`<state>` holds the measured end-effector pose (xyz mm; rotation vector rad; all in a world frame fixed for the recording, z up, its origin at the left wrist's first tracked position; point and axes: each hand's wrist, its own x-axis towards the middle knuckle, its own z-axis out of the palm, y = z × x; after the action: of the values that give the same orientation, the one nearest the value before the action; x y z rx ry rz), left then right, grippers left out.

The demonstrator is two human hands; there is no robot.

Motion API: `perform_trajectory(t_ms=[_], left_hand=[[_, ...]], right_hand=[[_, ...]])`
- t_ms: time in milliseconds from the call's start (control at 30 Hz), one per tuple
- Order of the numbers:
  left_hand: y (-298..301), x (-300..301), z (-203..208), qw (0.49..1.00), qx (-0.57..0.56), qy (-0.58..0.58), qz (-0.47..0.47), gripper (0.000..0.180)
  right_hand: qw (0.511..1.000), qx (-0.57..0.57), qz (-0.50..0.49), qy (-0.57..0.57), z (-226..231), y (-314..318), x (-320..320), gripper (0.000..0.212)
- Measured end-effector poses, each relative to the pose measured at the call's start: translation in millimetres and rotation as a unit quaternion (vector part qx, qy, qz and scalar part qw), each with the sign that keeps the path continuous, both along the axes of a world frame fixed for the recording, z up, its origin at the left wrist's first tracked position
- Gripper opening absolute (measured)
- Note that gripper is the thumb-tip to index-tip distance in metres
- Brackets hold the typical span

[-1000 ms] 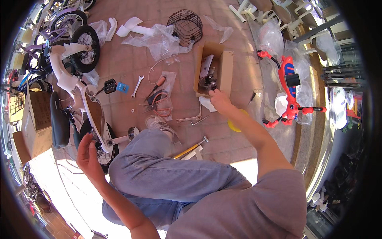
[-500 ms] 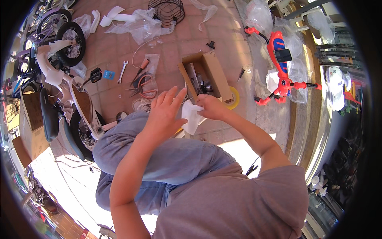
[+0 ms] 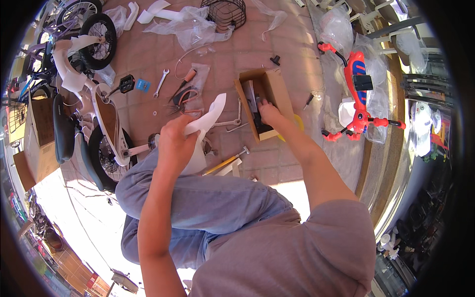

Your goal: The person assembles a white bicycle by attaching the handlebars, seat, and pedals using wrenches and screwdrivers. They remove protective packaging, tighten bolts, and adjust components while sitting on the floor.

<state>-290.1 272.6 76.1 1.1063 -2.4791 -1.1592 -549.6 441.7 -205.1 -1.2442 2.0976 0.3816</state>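
Your left hand (image 3: 175, 142) has its fingers wrapped around a white sheet (image 3: 213, 116), thin, smooth and bent, raised to the left of the box and apart from it; its upper end curls to a narrow tip, and a wider white flap hangs below your grip. The open cardboard box (image 3: 282, 99), brown and oblong, stands on the brick floor (image 3: 277, 168), holding a pale flat piece by its left wall and dark parts (image 3: 257, 120). Your right hand (image 3: 270, 116) is inside it; whether those fingers grasp anything, I can't tell from here.
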Motion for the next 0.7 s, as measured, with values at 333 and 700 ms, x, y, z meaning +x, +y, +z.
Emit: perform_trajectory(t_ms=[333,700], left_hand=[[-1.9,24.6,5.0,0.998,-0.003,0.000,0.068,0.024],[-3.7,20.6,7.1,0.999,-0.009,0.015,0.051,0.026]], right_hand=[[0.990,0.078,-0.101,-0.056,-58.3,-16.1,32.4,0.066],[0.999,0.002,0.025,-0.045,-63.0,-5.6,15.6,0.056]])
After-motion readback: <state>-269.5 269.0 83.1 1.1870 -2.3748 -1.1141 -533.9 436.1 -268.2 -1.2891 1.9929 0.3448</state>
